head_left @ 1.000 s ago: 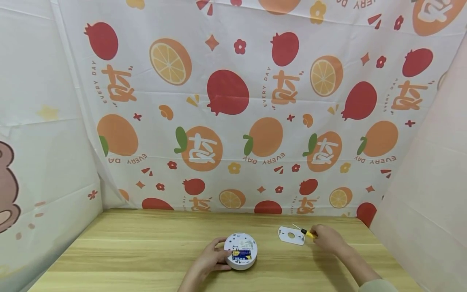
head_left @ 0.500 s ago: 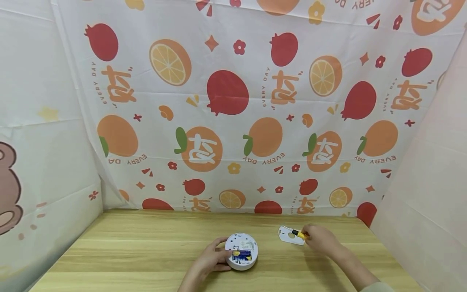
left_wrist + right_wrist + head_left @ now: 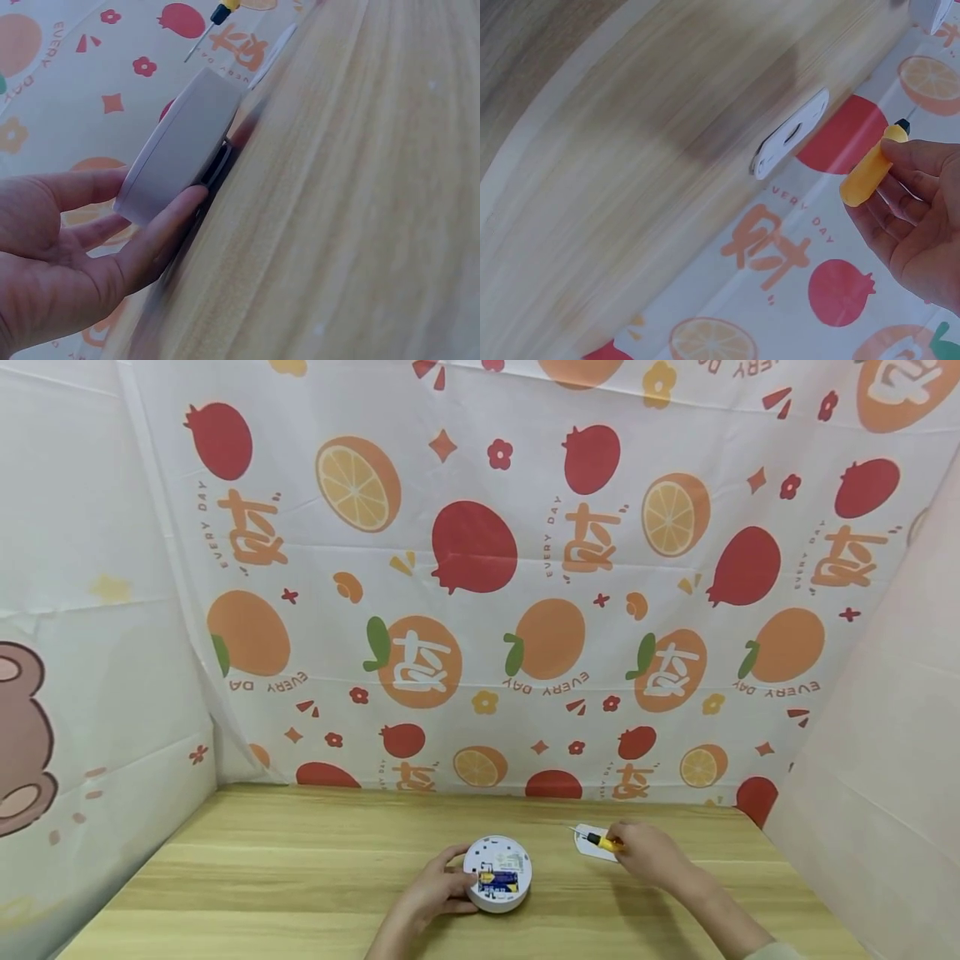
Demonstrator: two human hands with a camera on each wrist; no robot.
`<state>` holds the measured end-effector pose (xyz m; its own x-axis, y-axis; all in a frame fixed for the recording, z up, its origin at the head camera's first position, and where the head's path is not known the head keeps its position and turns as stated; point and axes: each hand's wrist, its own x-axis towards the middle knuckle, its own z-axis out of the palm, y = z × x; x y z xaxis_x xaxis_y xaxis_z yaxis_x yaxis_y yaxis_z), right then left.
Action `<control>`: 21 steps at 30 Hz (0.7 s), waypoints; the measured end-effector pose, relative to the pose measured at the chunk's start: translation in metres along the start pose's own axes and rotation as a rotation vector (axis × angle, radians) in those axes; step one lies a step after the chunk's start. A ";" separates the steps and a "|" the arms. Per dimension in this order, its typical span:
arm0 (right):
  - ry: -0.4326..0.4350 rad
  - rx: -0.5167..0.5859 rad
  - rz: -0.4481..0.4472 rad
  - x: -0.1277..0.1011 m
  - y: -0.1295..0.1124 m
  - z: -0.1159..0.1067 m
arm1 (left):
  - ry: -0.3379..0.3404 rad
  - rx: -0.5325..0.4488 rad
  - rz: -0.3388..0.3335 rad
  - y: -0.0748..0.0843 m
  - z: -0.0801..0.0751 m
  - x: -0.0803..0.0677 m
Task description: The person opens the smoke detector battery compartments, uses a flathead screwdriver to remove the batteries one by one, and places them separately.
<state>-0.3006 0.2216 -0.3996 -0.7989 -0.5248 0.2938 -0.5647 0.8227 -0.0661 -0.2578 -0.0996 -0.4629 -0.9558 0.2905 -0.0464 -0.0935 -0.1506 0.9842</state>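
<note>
A round white smoke alarm [image 3: 498,862] shows its back, with blue and yellow batteries [image 3: 498,882] in its recess. My left hand [image 3: 442,883] grips its left side, thumb at the rim near the batteries. In the left wrist view, the alarm's pale side wall [image 3: 180,142] stands between thumb and fingers. My right hand [image 3: 647,853] holds a screwdriver [image 3: 602,841] with a yellow and black handle, its thin shaft pointing left. Behind the screwdriver in the head view lies a white mounting plate [image 3: 589,847], partly covered by it and the hand.
All of this is on a wood-grain table [image 3: 300,868]. A white curtain [image 3: 480,693] printed with fruit hangs at the table's back edge, and pale cloths [image 3: 97,710] stand along both sides.
My right hand has moved left with the screwdriver, from the plate's right end to over it. The left hand and the smoke alarm stay in place; the head view shifts slightly.
</note>
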 end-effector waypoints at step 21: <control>-0.041 -0.022 -0.072 0.003 -0.022 -0.004 | -0.002 0.002 -0.002 0.002 -0.001 0.002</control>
<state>-0.2895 0.2030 -0.3934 -0.7642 -0.5910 0.2582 -0.6169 0.7866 -0.0254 -0.2596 -0.1001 -0.4614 -0.9549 0.2930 -0.0478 -0.0948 -0.1483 0.9844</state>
